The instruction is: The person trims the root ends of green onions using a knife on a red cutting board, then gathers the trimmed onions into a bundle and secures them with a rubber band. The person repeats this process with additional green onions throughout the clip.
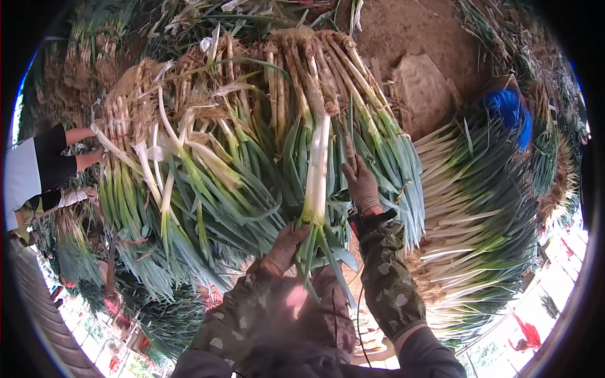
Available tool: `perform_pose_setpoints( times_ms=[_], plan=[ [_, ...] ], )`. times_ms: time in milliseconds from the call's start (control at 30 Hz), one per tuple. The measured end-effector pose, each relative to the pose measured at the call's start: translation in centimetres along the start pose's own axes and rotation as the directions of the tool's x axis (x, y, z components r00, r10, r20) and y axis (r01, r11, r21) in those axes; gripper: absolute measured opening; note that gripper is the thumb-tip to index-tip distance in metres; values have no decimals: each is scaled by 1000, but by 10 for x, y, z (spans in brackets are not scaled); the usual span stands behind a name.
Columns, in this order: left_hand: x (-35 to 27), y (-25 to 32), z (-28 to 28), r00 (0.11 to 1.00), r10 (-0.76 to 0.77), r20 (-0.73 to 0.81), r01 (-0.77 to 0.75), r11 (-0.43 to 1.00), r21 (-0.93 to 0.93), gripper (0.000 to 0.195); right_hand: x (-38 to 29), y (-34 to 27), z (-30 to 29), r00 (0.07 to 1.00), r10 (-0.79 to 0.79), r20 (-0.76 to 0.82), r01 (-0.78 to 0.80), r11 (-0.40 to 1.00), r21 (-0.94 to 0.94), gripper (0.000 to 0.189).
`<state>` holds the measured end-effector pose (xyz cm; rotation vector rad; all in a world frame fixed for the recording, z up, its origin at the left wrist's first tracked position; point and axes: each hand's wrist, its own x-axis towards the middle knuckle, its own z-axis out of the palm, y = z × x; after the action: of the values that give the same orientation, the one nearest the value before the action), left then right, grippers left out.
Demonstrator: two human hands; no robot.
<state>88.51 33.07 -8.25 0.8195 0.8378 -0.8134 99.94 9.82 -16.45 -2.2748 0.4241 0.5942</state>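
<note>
My left hand [287,246], in a worn brown glove, is closed around the green leaf base of a thick-stemmed leek [317,170] lying upright before me, its white stalk pointing away. To the right of that stalk is my right hand [363,184], also gloved and closed, with a thin dark upright piece, perhaps a blade, rising from it; I cannot tell exactly what it is. Beneath and beyond both hands lie bundles of unpeeled leeks [295,80] with brown, hairy roots. Some peeled white stalks [163,189] lie across the bundles at the left.
A long stack of cleaned leeks [468,212] runs down the right side, with blue twine [510,113] at its far end. Behind it is dirt floor with a flat brown sheet [420,92]. Another person [56,151] is at the far left beside more leek bundles.
</note>
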Motion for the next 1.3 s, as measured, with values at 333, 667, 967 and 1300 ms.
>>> perform_pose_setpoints(
  times_ms=[333,667,967,1300],
  plan=[
    [-16,-7,-27,993,86,-78,-80,994,74,36,-65,-12,2,998,-3,56,-3,995,103,66],
    [-31,-9,-40,997,-31,-74,44,984,173,35,-14,-32,9,978,52,201,-34,996,-88,51],
    [-57,19,-50,992,69,103,-88,978,187,40,-58,-48,-6,993,-109,51,103,989,107,53],
    [-189,126,-162,881,397,-255,-324,902,284,33,-115,-63,0,982,2,190,-60,952,301,56]
  ],
)
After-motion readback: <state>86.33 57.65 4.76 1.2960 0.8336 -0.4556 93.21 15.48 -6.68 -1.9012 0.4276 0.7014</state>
